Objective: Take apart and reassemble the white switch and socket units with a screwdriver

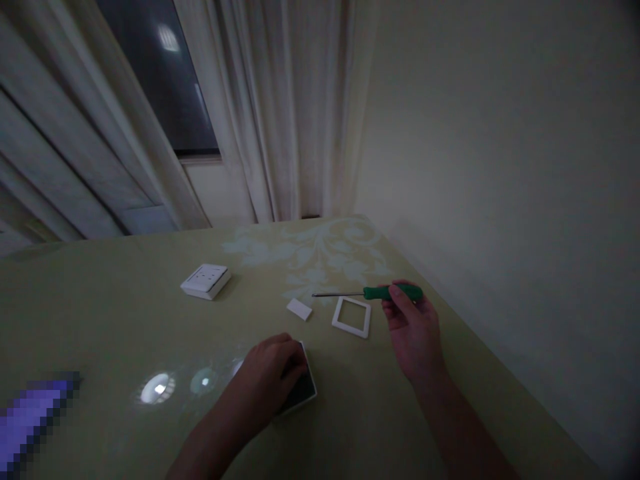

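In my right hand [413,327], a screwdriver [393,293] lies level above the table, its green handle gripped by the fingers and its metal shaft pointing left. My left hand [275,367] is over a white-rimmed box [311,380] with a dark inside, fingers curled down at it; what they grip there is hidden. Between the hands and farther back, a white square frame [351,317] lies flat on the table. Beside it, to the left, is a small white rectangular plate [300,309].
A white wall socket [205,280] on a square box sits farther left on the glossy, flower-patterned table [125,300]. A pixelated purple shape [30,417] shows at the lower left. Curtains [280,120] hang behind, and a wall [500,200] runs along the table's right edge.
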{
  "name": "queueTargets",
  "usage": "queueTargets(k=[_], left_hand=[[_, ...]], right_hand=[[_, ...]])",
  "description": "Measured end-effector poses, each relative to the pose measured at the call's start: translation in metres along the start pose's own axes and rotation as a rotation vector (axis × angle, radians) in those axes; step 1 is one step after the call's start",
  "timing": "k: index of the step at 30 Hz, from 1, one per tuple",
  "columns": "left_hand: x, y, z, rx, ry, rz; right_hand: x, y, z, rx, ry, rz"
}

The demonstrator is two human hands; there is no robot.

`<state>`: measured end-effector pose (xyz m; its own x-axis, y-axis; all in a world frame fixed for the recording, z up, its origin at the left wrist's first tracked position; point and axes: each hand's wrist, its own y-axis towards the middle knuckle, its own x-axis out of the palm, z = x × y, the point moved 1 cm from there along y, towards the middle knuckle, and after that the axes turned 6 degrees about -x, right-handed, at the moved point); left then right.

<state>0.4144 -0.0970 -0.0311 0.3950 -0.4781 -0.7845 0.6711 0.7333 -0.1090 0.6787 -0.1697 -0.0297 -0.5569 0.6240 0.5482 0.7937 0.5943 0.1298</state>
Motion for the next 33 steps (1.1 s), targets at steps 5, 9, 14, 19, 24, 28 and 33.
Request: queueTargets(k=[5,9,14,19,24,28,33], left_hand=[[-0.005,0.004,0.006,-0.032,0.036,-0.062],[-0.005,0.002,0.010,-0.018,0.022,-0.052],[0.004,-0.008,0.004,0.180,0.149,0.021],[0.004,-0.025,-0.010,0.292,0.153,0.080],[0.010,-0.039,-0.042,0.236,0.006,0.184],[0.024,-0.044,-0.064,0.174,-0.038,0.206],[0.025,-0.045,-0.058,0.142,-0.062,0.115]], right_hand=[[0.000,0.002,0.003,-0.018,-0.017,0.009],[0.002,0.002,0.004,-0.023,-0.013,0.025],[0.002,0.001,0.002,-0.016,-0.018,0.027],[0.004,-0.001,-0.001,-0.020,-0.039,-0.007],[0.006,-0.013,-0.007,-0.200,-0.187,-0.126],[0.010,-0.030,-0.014,-0.358,-0.362,-0.283],[0.021,-0.047,-0.019,-0.446,-0.481,-0.426]])
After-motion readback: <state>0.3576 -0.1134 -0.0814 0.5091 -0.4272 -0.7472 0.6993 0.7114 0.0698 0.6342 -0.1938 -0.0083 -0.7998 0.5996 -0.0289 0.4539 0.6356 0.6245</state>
